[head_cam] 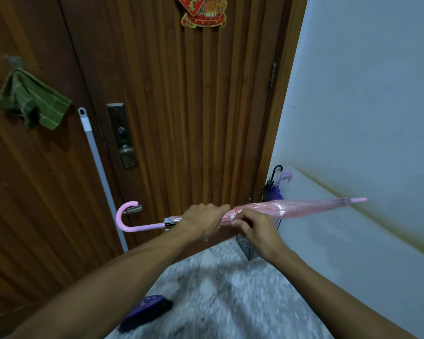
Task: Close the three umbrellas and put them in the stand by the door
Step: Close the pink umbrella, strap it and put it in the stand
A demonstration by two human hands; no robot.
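Note:
A closed pink umbrella lies level in front of me, its hooked handle to the left and its tip pointing right at the wall. My left hand grips the folded canopy near the handle end. Right beside it, my right hand pinches the canopy's strap or fabric. Behind the umbrella, the dark mesh stand sits in the corner by the door. A black umbrella and a purple umbrella stand closed in it, handles up.
The brown wooden door fills the view ahead, with a lock plate and knob. A broom handle leans at the left, its purple brush head on the floor. A green cloth hangs on the left. A white wall is at the right.

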